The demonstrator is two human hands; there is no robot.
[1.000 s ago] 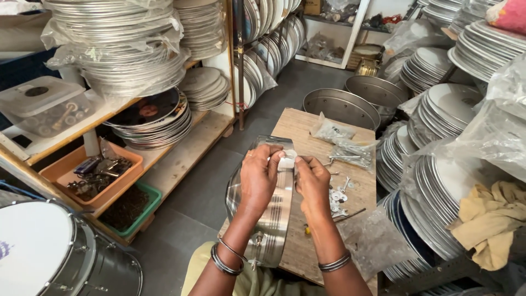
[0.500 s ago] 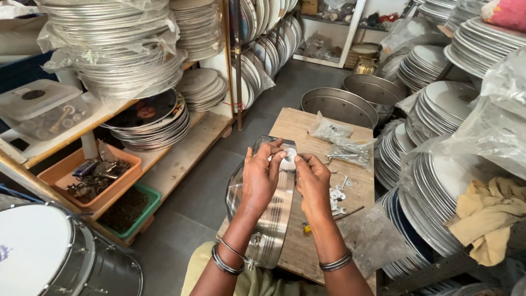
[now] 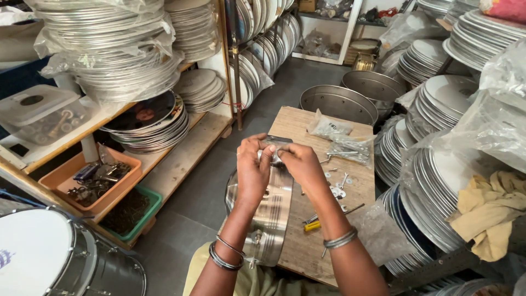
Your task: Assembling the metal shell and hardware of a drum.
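Note:
A shiny metal drum shell (image 3: 269, 211) stands on its edge against the low wooden table (image 3: 307, 241), between my arms. My left hand (image 3: 253, 170) and my right hand (image 3: 298, 164) meet over the shell's top edge. Both pinch a small metal fitting (image 3: 275, 156) against the rim. The fitting is mostly hidden by my fingers. Metal bangles circle both wrists.
Loose bolts, clear bags of hardware (image 3: 334, 134) and a yellow-handled tool (image 3: 313, 223) lie on the table. Stacks of metal discs (image 3: 433, 181) crowd the right; shelves of rims (image 3: 115, 60) and parts trays (image 3: 90, 181) stand left. A finished drum (image 3: 49, 257) sits bottom left.
My hands have stayed at the shell's top edge, shifting slightly as the fingers work the small fitting. The view has tilted down a little.

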